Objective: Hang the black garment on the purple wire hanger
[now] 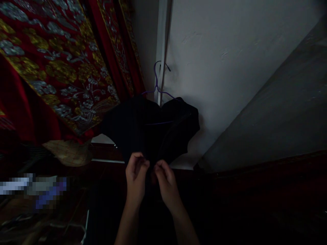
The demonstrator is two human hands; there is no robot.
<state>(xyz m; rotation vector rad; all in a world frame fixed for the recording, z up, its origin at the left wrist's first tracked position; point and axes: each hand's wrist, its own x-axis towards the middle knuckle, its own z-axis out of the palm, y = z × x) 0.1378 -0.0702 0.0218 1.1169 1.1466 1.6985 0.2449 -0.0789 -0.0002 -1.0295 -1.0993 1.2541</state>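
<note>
A dark garment [127, 119] with an open neckline hangs on a thin purple clothes hanger [156, 76], its hook over a narrow white edge. Low on the garment's front, my left hand [136, 172] pinches the dark cloth between thumb and fingers. Close beside it on the right, my right hand [165, 177] is closed in a similar pinch at the cloth. The fingertips of both hands are almost together. Dim light hides whether a button or other fastening lies between them, and the garment's lower part merges into shadow.
Red cloth with gold and silver embroidery [63, 64] hangs at the upper left, near the garment. A pale wall [209, 61] rises behind on the right. A beige checked cloth item [68, 153] sits below the red cloth. Blurred items [48, 194] lie at lower left.
</note>
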